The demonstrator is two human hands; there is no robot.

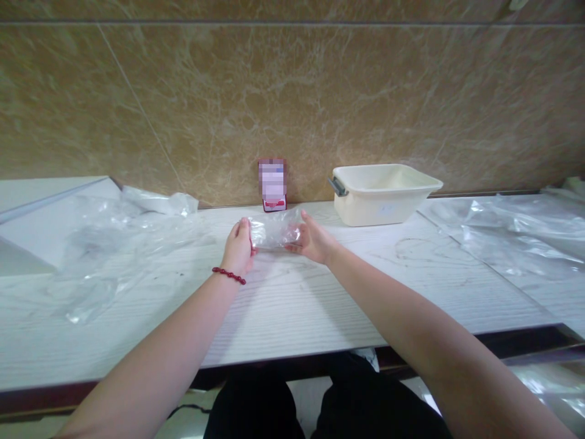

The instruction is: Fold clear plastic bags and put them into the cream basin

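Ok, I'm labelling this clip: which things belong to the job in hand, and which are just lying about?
In hand: small crumpled clear plastic piece, held between left hand and right hand.
Lying about: cream rectangular plastic tub; small red box by the wall; loose clear plastic sheets, left and right; white wood-grain table.

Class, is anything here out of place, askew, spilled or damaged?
Nothing is spilled or broken. Only the crumpled clear plastic heaped on the table at left looks untidy. The cream tub and red box stand upright. The left hand and right hand hold a clear bag.
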